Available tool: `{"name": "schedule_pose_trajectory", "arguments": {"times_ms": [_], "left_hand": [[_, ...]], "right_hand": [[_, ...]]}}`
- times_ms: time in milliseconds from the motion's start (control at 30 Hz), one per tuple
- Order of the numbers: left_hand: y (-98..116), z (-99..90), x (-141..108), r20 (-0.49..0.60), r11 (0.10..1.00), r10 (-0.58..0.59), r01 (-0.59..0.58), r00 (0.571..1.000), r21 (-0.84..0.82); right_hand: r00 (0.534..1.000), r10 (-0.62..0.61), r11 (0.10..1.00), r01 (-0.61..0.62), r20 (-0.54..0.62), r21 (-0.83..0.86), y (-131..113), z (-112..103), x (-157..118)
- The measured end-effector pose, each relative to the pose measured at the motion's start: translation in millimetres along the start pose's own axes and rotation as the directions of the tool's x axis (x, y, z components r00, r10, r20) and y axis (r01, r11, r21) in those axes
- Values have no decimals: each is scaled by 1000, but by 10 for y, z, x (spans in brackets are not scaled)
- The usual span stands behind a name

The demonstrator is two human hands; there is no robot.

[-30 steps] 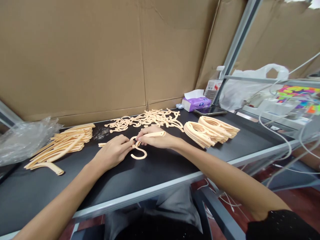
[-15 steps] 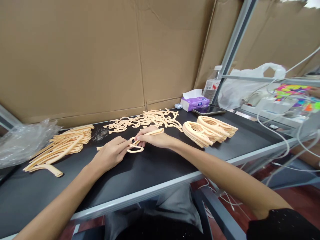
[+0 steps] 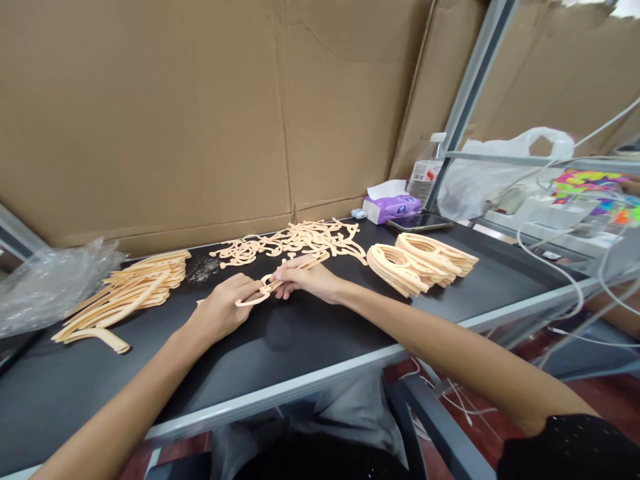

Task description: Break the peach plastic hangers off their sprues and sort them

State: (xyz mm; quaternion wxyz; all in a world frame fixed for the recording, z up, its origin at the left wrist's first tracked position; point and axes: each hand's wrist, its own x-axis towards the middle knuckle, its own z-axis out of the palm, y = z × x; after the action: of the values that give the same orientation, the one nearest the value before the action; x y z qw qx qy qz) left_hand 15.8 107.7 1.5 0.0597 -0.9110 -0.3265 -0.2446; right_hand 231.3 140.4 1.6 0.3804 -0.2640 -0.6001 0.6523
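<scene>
In the head view, my left hand (image 3: 226,305) is closed on a cream plastic hanger part (image 3: 251,301), whose curved loop sticks out past the fingertips. My right hand (image 3: 311,279) pinches a long, slim cream hanger arm (image 3: 315,261) that slants up across the hand. Its lower end meets the looped part between the two hands; my fingers partly hide the join. Just behind the hands lies a loose heap of small curved hook pieces (image 3: 320,235). Left of them is a pile of long hanger arms (image 3: 133,293), and to the right are stacked pieces with round openings (image 3: 400,267).
A clear plastic bag (image 3: 55,283) lies at the left end of the black table (image 3: 300,353). Toward the back right are a purple tissue pack (image 3: 393,205), a phone (image 3: 421,222) and a water bottle (image 3: 425,170). Cardboard (image 3: 200,113) walls the back; white cables (image 3: 555,267) hang at right.
The looped part has tilted and swung left toward my left hand. My right hand's fingers have shifted slightly, and the slim arm still slants through them.
</scene>
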Motion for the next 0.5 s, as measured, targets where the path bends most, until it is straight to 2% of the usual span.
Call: {"name": "schedule_pose_trajectory", "arguments": {"times_ms": [300, 500], "left_hand": [[-22, 25, -12, -26, 1000, -27, 26, 999, -12], [21, 13, 16, -42, 997, -64, 65, 997, 33]], "right_hand": [[996, 22, 999, -19, -91, 34, -11, 103, -18], [973, -96, 985, 63, -209, -160, 38, 188, -17]]}}
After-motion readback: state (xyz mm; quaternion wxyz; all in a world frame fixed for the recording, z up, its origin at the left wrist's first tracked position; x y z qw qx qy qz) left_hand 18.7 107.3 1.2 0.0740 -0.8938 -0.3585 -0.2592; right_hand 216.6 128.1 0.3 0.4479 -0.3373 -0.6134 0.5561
